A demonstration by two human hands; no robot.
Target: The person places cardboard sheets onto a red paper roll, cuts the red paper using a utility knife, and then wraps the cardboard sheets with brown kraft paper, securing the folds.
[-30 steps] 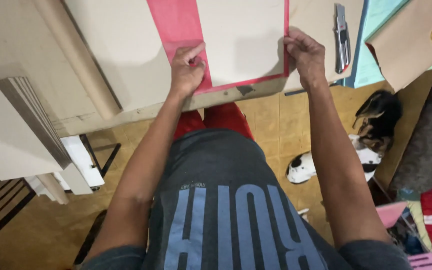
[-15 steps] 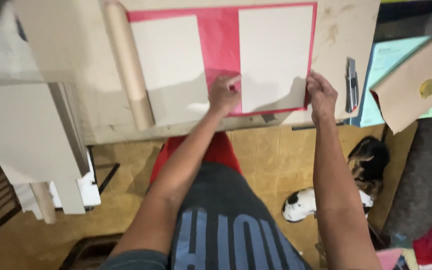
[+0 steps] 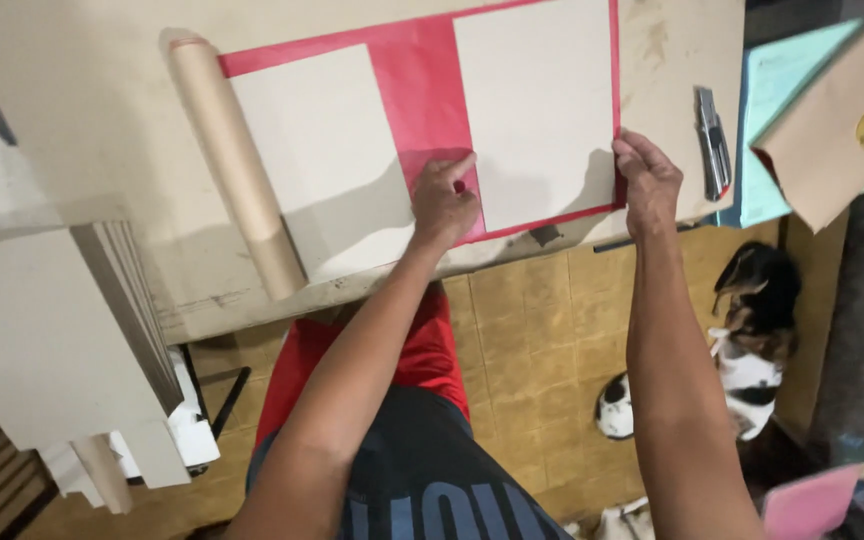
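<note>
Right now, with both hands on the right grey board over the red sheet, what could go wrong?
1. The right board lies very near the red sheet edge on the right; a push from the right hand could skew it.
2. The left hand presses on the red strip and may crease it.
3. The utility knife lies close to the right hand; a careless reach might meet it.

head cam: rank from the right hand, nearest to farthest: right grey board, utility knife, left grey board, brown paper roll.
From the right hand:
1. Right grey cardboard panel, under its fingertips on the red sheet.
2. Grey metal utility knife, just beyond the hand's outer side.
3. Left grey cardboard panel, past the left hand.
4. Brown paper roll, far left.
</note>
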